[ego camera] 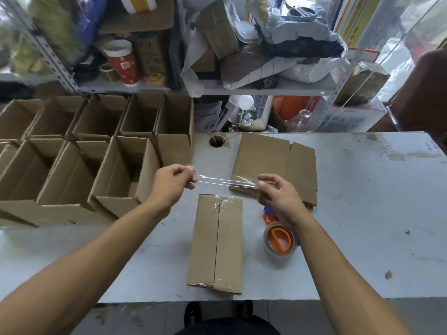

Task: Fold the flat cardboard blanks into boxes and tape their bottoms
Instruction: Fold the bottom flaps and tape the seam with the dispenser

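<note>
Nearest, at six o'clock by the table's front edge, a folded brown cardboard box (216, 243) lies bottom-up on the worn white table (362, 213). Its centre seam runs front to back, with crumpled clear tape at the far end and another bit at the near end, while the middle of the seam looks bare. Just beside it at three o'clock sits a roll of clear packing tape on an orange dispenser (279, 240).

Above the box's far end, the left hand (170, 182) and the right hand (278, 194) are held apart, each pinching one end of a loose strip of clear tape (227, 182) stretched taut between them.

The step in hand looks like taping this box's bottom. The next move probably calls for turning the strip to run along the seam, lowering it without letting it sag or stick to itself, and pressing it flat.

Further off at one o'clock, a flat brown cardboard blank (275, 163) waits, one edge under the strip. At ten o'clock, rows of finished open brown cardboard boxes (79, 153) crowd the left side, their nearest corner close to the left forearm. Open tabletop lies to the right. At twelve o'clock stands a cluttered metal shelf (254, 87).
</note>
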